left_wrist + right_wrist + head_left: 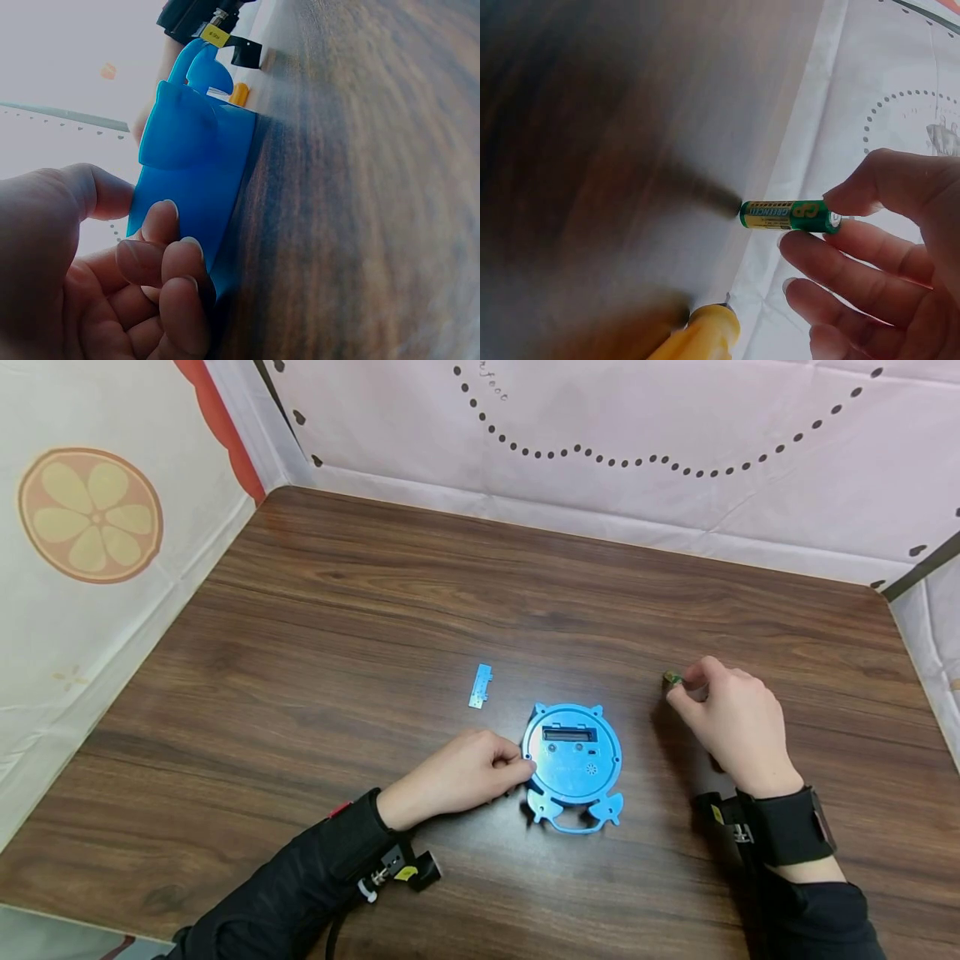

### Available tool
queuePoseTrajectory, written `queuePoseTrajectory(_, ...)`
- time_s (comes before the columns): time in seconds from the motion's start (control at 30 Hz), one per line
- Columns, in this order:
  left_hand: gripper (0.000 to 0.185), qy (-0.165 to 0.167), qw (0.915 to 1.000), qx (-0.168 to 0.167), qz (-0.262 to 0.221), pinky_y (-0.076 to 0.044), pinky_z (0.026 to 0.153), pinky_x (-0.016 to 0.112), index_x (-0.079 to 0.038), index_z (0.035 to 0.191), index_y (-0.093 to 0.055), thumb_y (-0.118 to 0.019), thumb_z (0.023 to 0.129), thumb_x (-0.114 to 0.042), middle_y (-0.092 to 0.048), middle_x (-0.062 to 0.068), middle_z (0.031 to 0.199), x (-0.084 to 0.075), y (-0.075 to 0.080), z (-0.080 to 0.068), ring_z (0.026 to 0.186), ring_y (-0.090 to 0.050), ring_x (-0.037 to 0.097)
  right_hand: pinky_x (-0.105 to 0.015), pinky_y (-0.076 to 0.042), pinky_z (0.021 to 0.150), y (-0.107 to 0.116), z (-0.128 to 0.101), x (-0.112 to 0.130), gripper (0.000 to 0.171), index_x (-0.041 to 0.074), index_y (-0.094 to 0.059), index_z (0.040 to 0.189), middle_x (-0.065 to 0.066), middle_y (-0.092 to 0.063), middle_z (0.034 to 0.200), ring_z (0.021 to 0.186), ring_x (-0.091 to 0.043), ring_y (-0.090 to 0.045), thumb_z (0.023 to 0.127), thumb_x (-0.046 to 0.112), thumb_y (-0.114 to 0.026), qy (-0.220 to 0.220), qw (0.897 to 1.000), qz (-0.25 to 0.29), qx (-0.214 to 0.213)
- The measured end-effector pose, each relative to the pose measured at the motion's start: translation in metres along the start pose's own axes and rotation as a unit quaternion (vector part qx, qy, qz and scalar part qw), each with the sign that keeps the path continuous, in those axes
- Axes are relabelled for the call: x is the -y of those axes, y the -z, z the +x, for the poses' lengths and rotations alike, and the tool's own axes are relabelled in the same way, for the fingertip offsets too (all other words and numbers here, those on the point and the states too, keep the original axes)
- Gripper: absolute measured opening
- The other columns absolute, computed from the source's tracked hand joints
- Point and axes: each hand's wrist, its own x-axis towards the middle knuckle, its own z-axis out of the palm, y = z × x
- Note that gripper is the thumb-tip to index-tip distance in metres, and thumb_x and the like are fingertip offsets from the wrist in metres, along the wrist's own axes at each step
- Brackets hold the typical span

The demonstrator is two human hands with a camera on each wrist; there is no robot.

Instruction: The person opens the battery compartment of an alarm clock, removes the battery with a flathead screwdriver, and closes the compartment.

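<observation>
A blue alarm clock [572, 768] with animal-shaped ends lies back up on the table, its battery compartment [568, 735] uncovered and no battery seen inside. My left hand [472, 772] grips its left edge, thumb against the upper rim and fingers curled at its side [191, 150]. Off to the right, my right hand [738, 718] pinches a green and gold battery [791, 215] by one end between thumb and fingers. The battery's other end points down toward the tabletop. Left of the clock lies a small blue battery cover [481, 685].
A yellow handle [705, 334], perhaps a screwdriver's, lies near the right hand, mostly hidden by the wrist in the head view. White printed cloth walls [637, 427] border the brown wooden table [375, 610] at its back and sides.
</observation>
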Motion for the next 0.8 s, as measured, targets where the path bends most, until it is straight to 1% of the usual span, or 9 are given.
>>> queuePoseTrajectory(0.3,0.043,0.0,1.0,-0.001,0.008,-0.026,0.05,0.023,-0.019,0.056,-0.044,-0.056,0.098,-0.02,-0.032,-0.012,0.051,-0.0016,0.0006,0.0007,0.046,-0.031,0.004,-0.041,-0.044,0.053,-0.0018,0.0011,-0.0017,0.013,0.002,-0.065,0.097,-0.014,-0.069,0.08,0.065,-0.025,-0.063,0.088,0.01,-0.069,-0.002,1.0,0.018,0.019)
queuePoseTrajectory(0.47,0.043,0.003,0.9999,0.0,0.01,-0.026,0.05,0.023,-0.019,0.056,-0.045,-0.057,0.098,-0.02,-0.034,-0.011,0.051,-0.0019,0.0009,0.0003,0.046,-0.032,0.004,-0.04,-0.043,0.057,-0.0024,0.0019,-0.0017,0.011,0.004,-0.064,0.096,-0.012,-0.068,0.081,0.068,-0.025,-0.062,0.089,0.009,-0.068,-0.004,0.999,0.025,0.026)
queuePoseTrajectory(0.67,0.043,0.006,0.9999,-0.002,0.012,-0.026,0.05,0.023,-0.019,0.056,-0.046,-0.057,0.098,-0.021,-0.034,-0.011,0.051,-0.0015,0.0006,0.0003,0.046,-0.033,0.004,-0.035,-0.037,0.054,-0.0036,0.0015,-0.0026,0.008,0.007,-0.065,0.097,-0.006,-0.061,0.078,0.062,-0.019,-0.053,0.09,0.008,-0.067,0.012,0.999,0.02,0.043)
queuePoseTrajectory(0.8,0.043,0.005,0.9999,-0.003,0.015,-0.027,0.05,0.023,-0.019,0.056,-0.048,-0.057,0.098,-0.021,-0.035,-0.011,0.05,-0.0012,0.0003,0.0007,0.046,-0.034,0.004,-0.033,-0.032,0.054,-0.0037,0.0006,-0.0031,0.01,0.008,-0.067,0.099,-0.001,-0.053,0.075,0.059,-0.016,-0.045,0.089,0.007,-0.067,0.022,0.997,0.015,0.069)
